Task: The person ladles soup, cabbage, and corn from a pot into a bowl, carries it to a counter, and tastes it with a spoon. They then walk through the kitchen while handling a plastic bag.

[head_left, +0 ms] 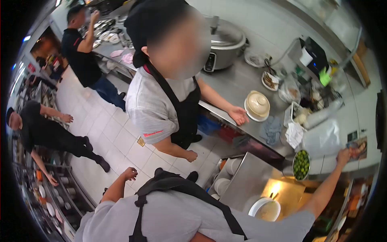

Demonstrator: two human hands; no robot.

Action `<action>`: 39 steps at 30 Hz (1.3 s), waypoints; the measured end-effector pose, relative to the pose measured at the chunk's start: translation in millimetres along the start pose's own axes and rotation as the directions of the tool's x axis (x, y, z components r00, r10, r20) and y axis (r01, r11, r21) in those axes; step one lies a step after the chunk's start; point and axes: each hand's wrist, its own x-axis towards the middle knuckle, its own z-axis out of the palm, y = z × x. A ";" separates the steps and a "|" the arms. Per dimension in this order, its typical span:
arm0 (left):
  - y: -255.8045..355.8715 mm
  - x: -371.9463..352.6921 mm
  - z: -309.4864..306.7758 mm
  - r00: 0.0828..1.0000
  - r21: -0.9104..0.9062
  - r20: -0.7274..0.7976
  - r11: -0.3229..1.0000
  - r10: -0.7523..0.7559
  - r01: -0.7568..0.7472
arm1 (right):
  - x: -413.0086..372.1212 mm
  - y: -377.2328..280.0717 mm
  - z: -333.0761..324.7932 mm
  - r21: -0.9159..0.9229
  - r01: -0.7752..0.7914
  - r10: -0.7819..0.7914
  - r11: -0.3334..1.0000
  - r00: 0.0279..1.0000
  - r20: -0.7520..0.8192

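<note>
My left hand (pixel 130 174) hangs over the tiled floor at the lower left, its fingers loosely bent and apart, holding nothing. At the far right, my right arm is stretched out. My right hand (pixel 344 155) looks closed beside a picture card (pixel 358 149) at the wall; what its fingers hold, if anything, is too small to tell. Below and left of that hand sits a bowl of green limes (pixel 301 164). A white round container (pixel 265 209) with pale contents and a utensil stands on the lit steel surface.
A co-worker (pixel 189 105) in a black apron stands ahead, one palm near a lidded cream pot (pixel 258 103). A large cooker (pixel 225 44), a blue cloth (pixel 271 130) and bags line the counter. Two more people (pixel 82 52) are at the left.
</note>
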 end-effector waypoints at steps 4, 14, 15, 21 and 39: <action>-2.7 4.8 1.9 0.998 -0.027 -0.064 1.000 -0.008 0.006 | -38.0 -81.7 -47.5 0.089 -0.314 0.285 0.945 0.926 0.247; 43.7 40.7 22.5 0.985 -0.004 -0.030 0.985 0.172 -0.172 | -16.4 -70.6 -15.3 -0.327 0.169 -0.199 0.930 0.978 -0.060; 47.9 46.0 21.1 0.985 0.004 -0.014 0.985 0.171 -0.171 | -5.9 -52.7 -5.9 -0.401 0.212 -0.257 0.891 0.965 -0.061; 54.0 54.2 16.3 0.968 -0.031 0.085 0.972 0.236 -0.235 | -21.8 -91.6 -41.3 -0.610 0.108 -0.175 0.785 0.983 -0.051; 3.3 161.9 14.1 0.904 0.194 0.077 0.883 0.420 -0.427 | -35.9 -147.0 -63.5 -0.035 0.045 -0.048 0.998 0.994 -0.093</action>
